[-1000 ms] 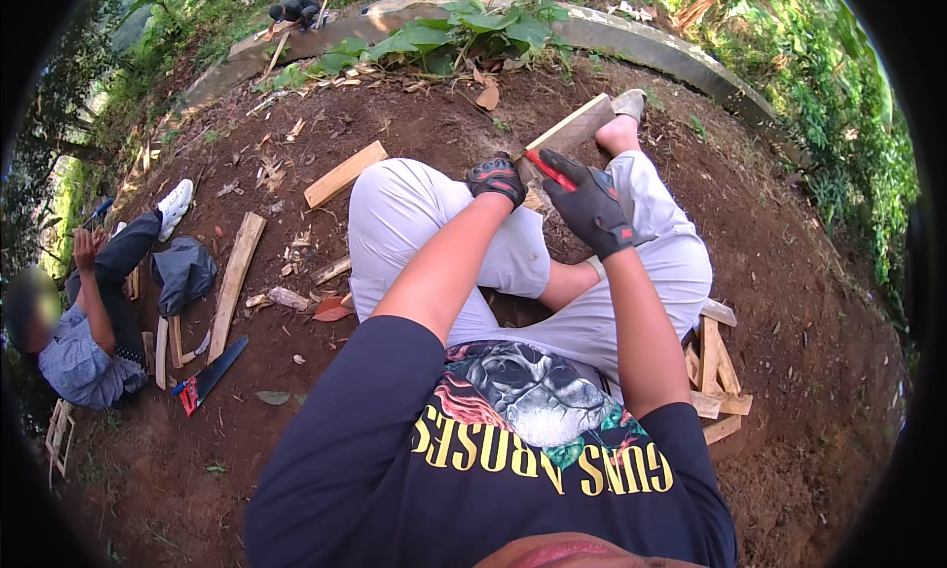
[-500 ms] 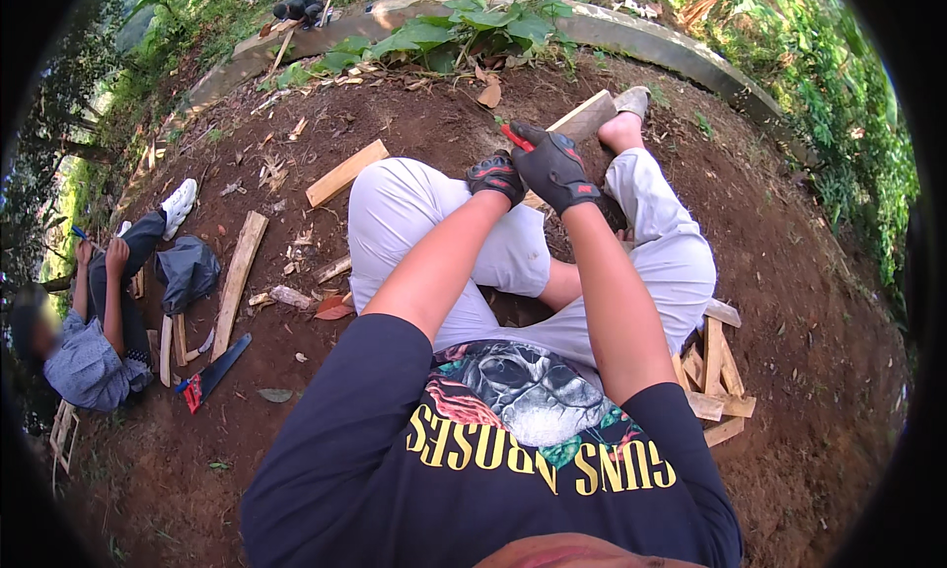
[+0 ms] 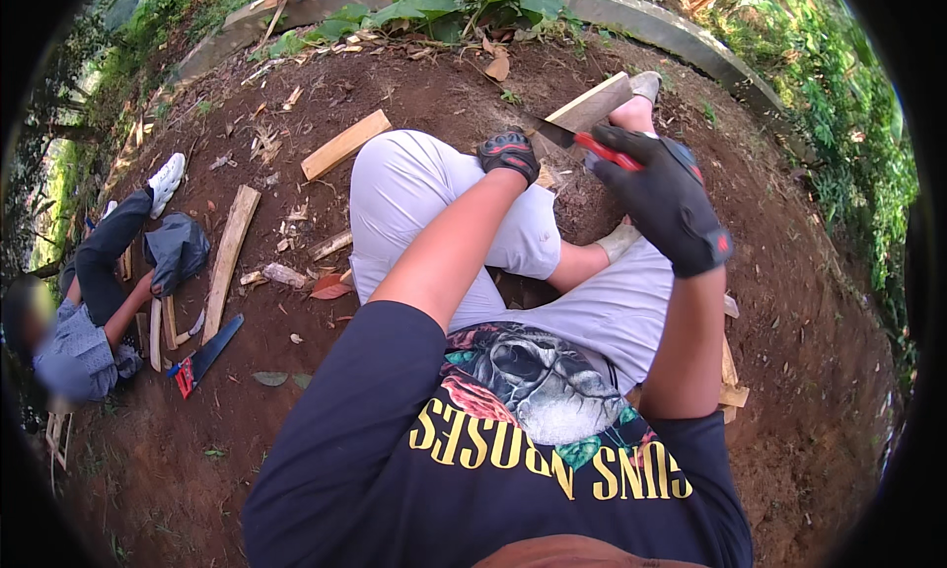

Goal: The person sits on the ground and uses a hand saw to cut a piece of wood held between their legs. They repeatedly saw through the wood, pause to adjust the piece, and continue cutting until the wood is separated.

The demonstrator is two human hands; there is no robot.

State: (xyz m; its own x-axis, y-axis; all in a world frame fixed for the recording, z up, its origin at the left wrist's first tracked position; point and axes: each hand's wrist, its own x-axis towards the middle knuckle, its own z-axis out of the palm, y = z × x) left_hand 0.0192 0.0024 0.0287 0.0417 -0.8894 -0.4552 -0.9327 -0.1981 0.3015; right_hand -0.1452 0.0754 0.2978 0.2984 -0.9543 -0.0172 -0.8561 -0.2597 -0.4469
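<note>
My right hand (image 3: pixel 663 188), in a black glove with red marks, is closed around the red handle of a bladed tool (image 3: pixel 614 150). Its dark blade points left, across the near side of a wooden board (image 3: pixel 590 102); whether it is a saw or a knife I cannot tell. That board lies by my foot (image 3: pixel 646 85). My left hand (image 3: pixel 509 156), gloved too, is closed beside my raised knee. What its fingers hold is hidden, though a pale bit of wood (image 3: pixel 545 177) shows just beside it.
Wooden pieces (image 3: pixel 345 144) and a long plank (image 3: pixel 232 257) lie on the brown soil to the left. A handsaw (image 3: pixel 205 356) lies near a seated co-worker (image 3: pixel 84 346) and a dark bag (image 3: pixel 176 252). More offcuts (image 3: pixel 730 376) lie right; a low concrete edge (image 3: pixel 681 50) curves behind.
My right hand has moved right and nearer, away from my left hand, bringing the tool's blade into sight. The co-worker's raised arm has come down toward the dark bag.
</note>
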